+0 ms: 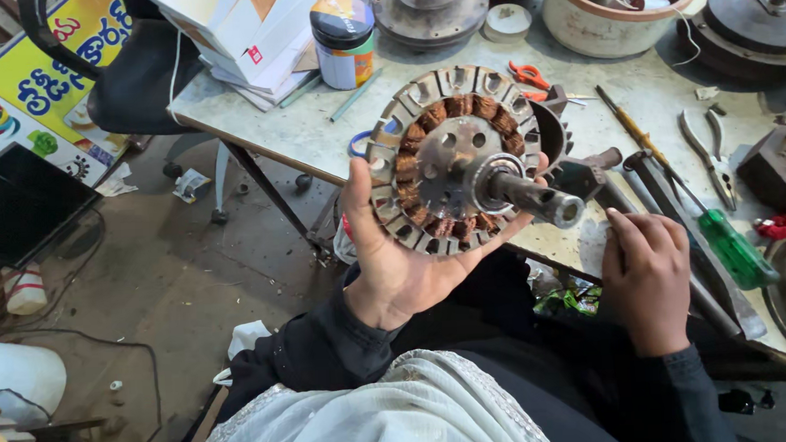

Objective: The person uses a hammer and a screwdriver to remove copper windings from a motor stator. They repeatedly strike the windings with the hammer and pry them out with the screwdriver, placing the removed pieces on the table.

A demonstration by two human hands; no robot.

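Note:
My left hand (395, 266) holds up a round motor stator (453, 160) from behind, palm under its lower edge, thumb on the left rim. The stator has a slotted metal ring, copper windings inside and a steel shaft (535, 197) pointing toward me. My right hand (649, 275) rests palm down on the worktable's (317, 140) near edge, fingers curled over dark metal tools (642, 190). What lies under those fingers is hidden.
A green-handled screwdriver (731, 248) and pliers (712, 155) lie right of my right hand. Orange scissors (529, 77), a tin can (343, 40), stacked boxes (249, 36), a bowl of parts (619, 3) and motor covers (431, 8) sit farther back. Floor clutter lies at left.

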